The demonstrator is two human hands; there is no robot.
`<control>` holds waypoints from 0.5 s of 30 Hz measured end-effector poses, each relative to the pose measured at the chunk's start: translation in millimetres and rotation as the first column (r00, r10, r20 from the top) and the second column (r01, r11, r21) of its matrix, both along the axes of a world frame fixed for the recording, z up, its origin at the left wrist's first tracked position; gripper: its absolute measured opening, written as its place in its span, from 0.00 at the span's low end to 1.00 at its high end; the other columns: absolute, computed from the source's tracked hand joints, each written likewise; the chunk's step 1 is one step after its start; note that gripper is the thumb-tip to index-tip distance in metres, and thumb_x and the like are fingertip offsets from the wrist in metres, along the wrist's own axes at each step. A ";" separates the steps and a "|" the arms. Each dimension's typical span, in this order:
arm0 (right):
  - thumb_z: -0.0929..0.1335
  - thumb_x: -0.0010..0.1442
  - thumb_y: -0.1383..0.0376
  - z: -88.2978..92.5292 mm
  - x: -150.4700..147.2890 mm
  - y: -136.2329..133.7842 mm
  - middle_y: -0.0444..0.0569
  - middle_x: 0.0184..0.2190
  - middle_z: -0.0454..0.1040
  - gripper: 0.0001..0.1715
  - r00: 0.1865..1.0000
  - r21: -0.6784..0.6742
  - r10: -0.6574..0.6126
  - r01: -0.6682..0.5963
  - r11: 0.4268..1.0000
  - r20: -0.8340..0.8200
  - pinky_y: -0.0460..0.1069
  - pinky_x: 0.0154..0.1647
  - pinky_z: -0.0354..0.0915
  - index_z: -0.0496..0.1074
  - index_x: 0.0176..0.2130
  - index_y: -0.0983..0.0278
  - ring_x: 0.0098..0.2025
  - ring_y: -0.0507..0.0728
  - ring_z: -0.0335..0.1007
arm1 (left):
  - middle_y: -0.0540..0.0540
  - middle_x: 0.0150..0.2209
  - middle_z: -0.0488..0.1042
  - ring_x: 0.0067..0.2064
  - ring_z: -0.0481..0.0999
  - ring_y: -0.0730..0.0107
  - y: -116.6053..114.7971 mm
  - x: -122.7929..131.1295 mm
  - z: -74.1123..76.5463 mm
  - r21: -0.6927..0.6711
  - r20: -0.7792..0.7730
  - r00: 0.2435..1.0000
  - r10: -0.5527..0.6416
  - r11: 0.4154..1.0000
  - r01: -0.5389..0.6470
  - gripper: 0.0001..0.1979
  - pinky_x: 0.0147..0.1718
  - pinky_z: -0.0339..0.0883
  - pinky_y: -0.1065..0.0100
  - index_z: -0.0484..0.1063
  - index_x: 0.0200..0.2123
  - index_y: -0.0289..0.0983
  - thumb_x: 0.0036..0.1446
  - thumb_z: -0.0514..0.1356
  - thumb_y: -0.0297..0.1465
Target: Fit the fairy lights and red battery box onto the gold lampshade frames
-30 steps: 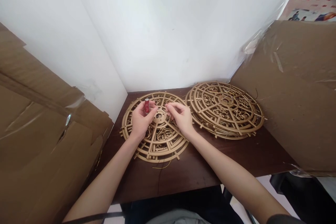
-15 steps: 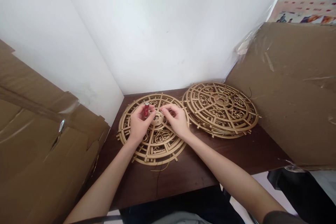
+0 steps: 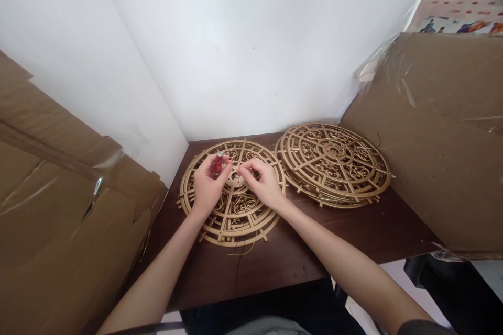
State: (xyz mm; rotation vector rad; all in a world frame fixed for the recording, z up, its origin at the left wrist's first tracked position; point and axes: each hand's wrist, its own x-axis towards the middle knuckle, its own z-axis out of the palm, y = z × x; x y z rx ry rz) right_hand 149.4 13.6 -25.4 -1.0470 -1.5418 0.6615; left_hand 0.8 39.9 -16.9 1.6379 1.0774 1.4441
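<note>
A red battery (image 3: 218,163) with a silver end stands upright in my left hand (image 3: 208,183), held between the curled fingers and thumb. My right hand (image 3: 264,180) is pinched just right of it, its fingertips on something thin, perhaps a wire end, too small to make out. Both hands are over the hub of a round gold openwork disc (image 3: 236,225) with scrolled panels, lying on other such discs. A thin yellow wire (image 3: 245,251) sticks out at the front edge of this stack.
A second stack of gold discs (image 3: 338,183) lies to the right on the dark brown table (image 3: 306,251), loose wires on top. Cardboard (image 3: 451,141) stands at the right, more cardboard (image 3: 58,220) at the left. A white wall (image 3: 251,63) rises behind.
The battery has tipped slightly in my left hand and sits a little lower. My right fingertips have drawn a bit lower toward the hub. The view has shifted slightly.
</note>
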 end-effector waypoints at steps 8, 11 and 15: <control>0.65 0.61 0.65 3.3 -0.5 -0.7 0.46 0.31 0.74 0.08 0.994 -0.046 -0.046 0.042 0.998 -0.099 0.47 0.35 0.63 0.72 0.32 0.64 0.33 0.52 0.68 | 0.46 0.34 0.74 0.33 0.72 0.73 4.6 -4.4 0.6 -0.042 0.009 0.997 0.076 0.996 -0.075 0.12 0.31 0.66 0.73 0.73 0.37 0.35 0.50 0.64 0.35; 0.65 0.60 0.64 2.8 -0.5 -0.4 0.46 0.32 0.74 0.08 0.993 -0.037 -0.038 0.034 0.999 -0.114 0.47 0.35 0.63 0.73 0.32 0.64 0.33 0.53 0.68 | 0.46 0.34 0.74 0.31 0.70 0.75 3.4 -2.6 0.6 -0.066 0.020 0.999 0.050 0.997 -0.048 0.12 0.28 0.64 0.75 0.74 0.37 0.36 0.50 0.64 0.35; 0.66 0.60 0.62 2.4 0.1 1.1 0.47 0.32 0.74 0.09 0.985 -0.075 -0.031 0.019 0.997 -0.168 0.47 0.35 0.64 0.73 0.32 0.64 0.33 0.53 0.68 | 0.48 0.29 0.70 0.22 0.62 0.80 1.4 -0.3 -0.3 -0.136 0.078 0.992 -0.104 0.984 0.114 0.13 0.18 0.56 0.76 0.73 0.39 0.35 0.56 0.59 0.39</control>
